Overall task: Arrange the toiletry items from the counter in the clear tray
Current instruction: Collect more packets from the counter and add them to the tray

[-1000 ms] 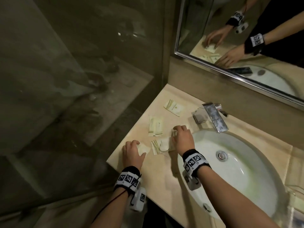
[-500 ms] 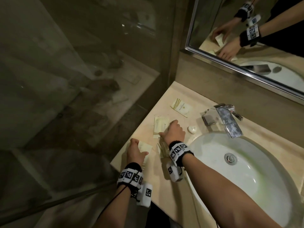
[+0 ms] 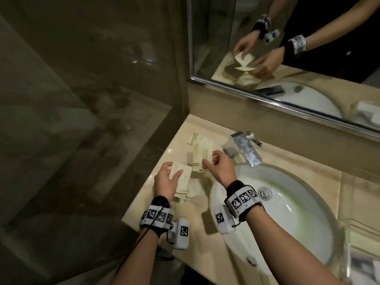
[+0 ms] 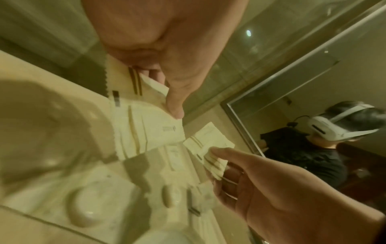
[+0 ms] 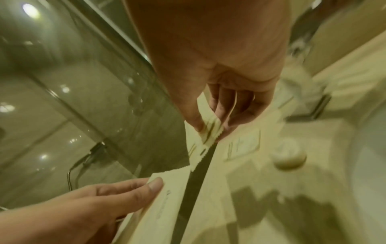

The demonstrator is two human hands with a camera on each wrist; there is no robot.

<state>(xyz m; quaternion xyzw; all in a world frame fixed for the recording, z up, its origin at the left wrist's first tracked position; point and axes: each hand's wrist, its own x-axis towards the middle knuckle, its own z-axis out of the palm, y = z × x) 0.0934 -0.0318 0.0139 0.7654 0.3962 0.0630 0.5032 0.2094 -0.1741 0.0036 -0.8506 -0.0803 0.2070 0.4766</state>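
Observation:
Both hands hover above the beige counter [image 3: 164, 204], left of the sink. My left hand [image 3: 173, 171] pinches a small stack of cream toiletry packets [image 3: 183, 179] between thumb and fingers [image 4: 174, 105]. My right hand [image 3: 208, 159] pinches other cream packets [image 3: 200, 155] with brown stripes, close to the left-hand stack; the right wrist view shows its thumb and fingers [image 5: 196, 122] on their serrated edge [image 5: 211, 133]. One more packet [image 3: 194, 138] lies flat on the counter behind them. A small round soap [image 5: 289, 156] sits on the counter by the basin. The clear tray [image 3: 364, 241] shows only partly at the far right edge.
A white oval sink [image 3: 287, 212] fills the right side, with a chrome faucet [image 3: 247, 150] behind it. A mirror [image 3: 287, 48] hangs above the counter's back ledge. A glass shower wall [image 3: 82, 120] bounds the counter on the left.
My right hand has left the counter near the basin and now holds packets lifted off it. My left hand has raised its packets too. The two hands have come closer together.

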